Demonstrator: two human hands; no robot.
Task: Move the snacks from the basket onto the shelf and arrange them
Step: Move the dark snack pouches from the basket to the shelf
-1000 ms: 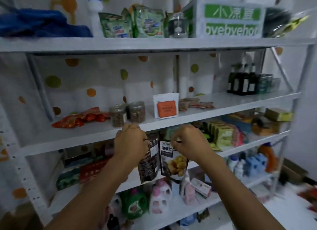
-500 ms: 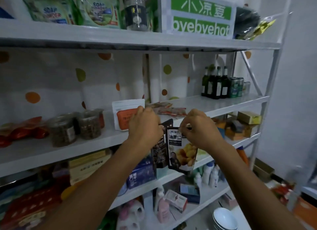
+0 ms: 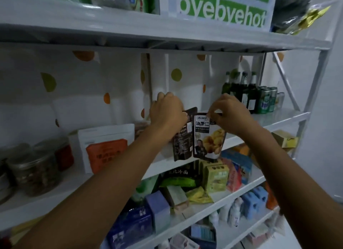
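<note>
Two dark snack pouches hang side by side in front of the white shelf board (image 3: 278, 121). My left hand (image 3: 168, 113) pinches the top of the left pouch (image 3: 182, 142), whose back faces me. My right hand (image 3: 229, 112) grips the top of the right pouch (image 3: 207, 139), which shows yellow chestnuts and white label text. Both pouches hang upright at the shelf's front edge, their bottoms below the board. The basket is out of view.
On the same shelf stand a white pouch with an orange label (image 3: 106, 148), clear jars (image 3: 35, 172) at the left, and dark bottles (image 3: 239, 90) and green cans (image 3: 267, 102) at the right. The shelf above (image 3: 167, 33) is low overhead. Boxes and packets fill the lower shelves.
Both hands have risen with the two pouches from the lower shelf level up to the middle shelf's edge. The camera has moved closer and to the right.
</note>
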